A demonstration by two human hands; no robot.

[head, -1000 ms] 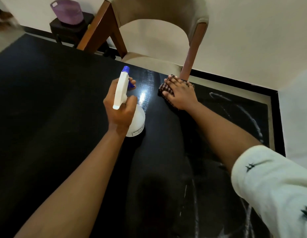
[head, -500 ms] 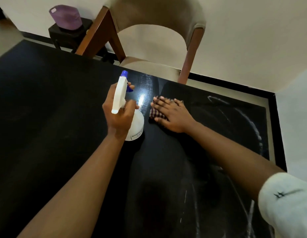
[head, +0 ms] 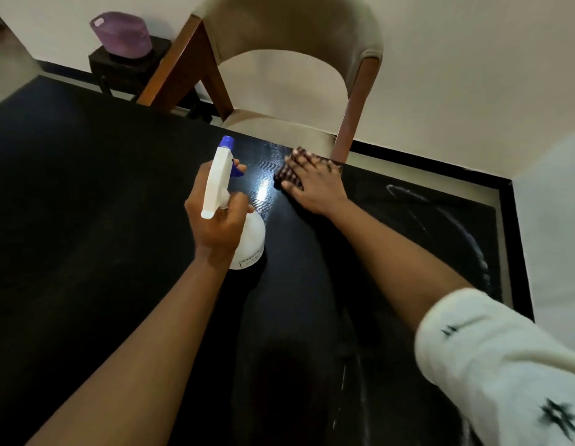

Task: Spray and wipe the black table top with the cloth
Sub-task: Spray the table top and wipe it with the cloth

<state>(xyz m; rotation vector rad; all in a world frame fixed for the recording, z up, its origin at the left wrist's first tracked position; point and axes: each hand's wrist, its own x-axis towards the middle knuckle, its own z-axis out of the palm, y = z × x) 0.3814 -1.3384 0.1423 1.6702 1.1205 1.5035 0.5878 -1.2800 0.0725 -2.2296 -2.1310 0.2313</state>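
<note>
The black table top (head: 86,220) fills most of the view. My left hand (head: 215,220) grips the neck of a white spray bottle (head: 249,239) with a blue nozzle, a finger on the blue trigger; the bottle's base is at the table surface. My right hand (head: 315,185) lies flat with fingers spread on a dark checked cloth (head: 287,177), pressing it onto the table near the far edge. Most of the cloth is hidden under the hand. White wet streaks (head: 466,239) curve across the table's right side.
A beige upholstered chair with wooden legs (head: 350,130) stands just beyond the table's far edge, close to the cloth. A purple container (head: 121,35) sits on a small dark side table at the back left. White wall lies behind and to the right.
My right hand slid the cloth toward me and left, then back out to the far edge by the chair. My left hand and the bottle stayed in place.
</note>
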